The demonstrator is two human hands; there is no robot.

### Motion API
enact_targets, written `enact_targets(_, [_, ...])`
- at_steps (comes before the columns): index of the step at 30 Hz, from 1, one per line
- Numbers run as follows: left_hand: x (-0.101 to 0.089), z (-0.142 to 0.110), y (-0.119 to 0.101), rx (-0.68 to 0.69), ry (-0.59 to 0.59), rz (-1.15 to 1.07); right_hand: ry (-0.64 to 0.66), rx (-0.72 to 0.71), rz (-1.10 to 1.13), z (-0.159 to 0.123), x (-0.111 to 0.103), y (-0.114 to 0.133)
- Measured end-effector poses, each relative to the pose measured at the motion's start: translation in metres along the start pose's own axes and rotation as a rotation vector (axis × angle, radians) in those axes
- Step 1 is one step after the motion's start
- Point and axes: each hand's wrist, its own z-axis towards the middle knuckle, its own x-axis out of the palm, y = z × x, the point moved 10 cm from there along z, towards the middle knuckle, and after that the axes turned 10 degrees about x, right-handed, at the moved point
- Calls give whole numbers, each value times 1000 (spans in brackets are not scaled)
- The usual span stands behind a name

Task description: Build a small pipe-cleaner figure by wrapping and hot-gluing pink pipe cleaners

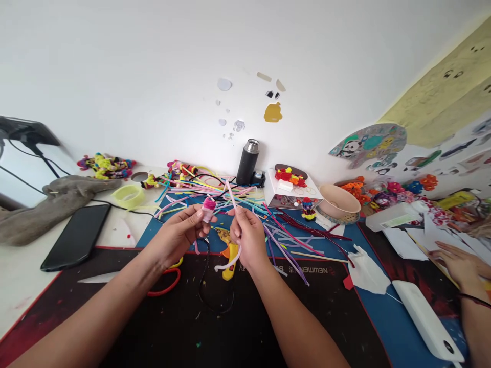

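My left hand [180,232] is closed, pinching a small rolled piece [209,208] of fuzzy pipe cleaner, magenta at the top and pale pink below. Beside it, my right hand [250,239] grips a pale pink pipe cleaner [230,193]; one end points up and the other curls out below the fist. A yellow hot glue gun [228,260] lies on the mat behind and between my hands, partly hidden. Under my left forearm are scissors with red handles [169,286], also partly covered.
Loose pipe cleaners [215,191] spread along the back. A black thermos [248,162] stands by the wall near a white box [286,191]. A phone [76,237] lies left. At right are a bowl [339,200], a white power bank [427,319] and another person's hand [458,263] on papers.
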Motion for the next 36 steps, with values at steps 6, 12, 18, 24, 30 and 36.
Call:
enact_targets(6, [0, 4, 34, -72, -5, -165, -29, 21, 35, 7, -17, -12])
enact_targets(12, [-4, 0, 39, -15, -3, -77, -37, 70, 48, 0, -22, -22])
enact_targets(18, [-12, -5, 21, 195, -23, 222, 73, 175, 15, -3, -6, -43])
enact_targets(24, [0, -16, -3, 425, 17, 696, 127, 158, -9, -4, 3, -45])
enact_targets(30, [16, -25, -6, 484, 154, 795, 85, 125, -29, -1, -2, -33])
enact_targets(36, [18, -20, 8, 216, 241, 524, 95, 114, 0, -1, -5, -23])
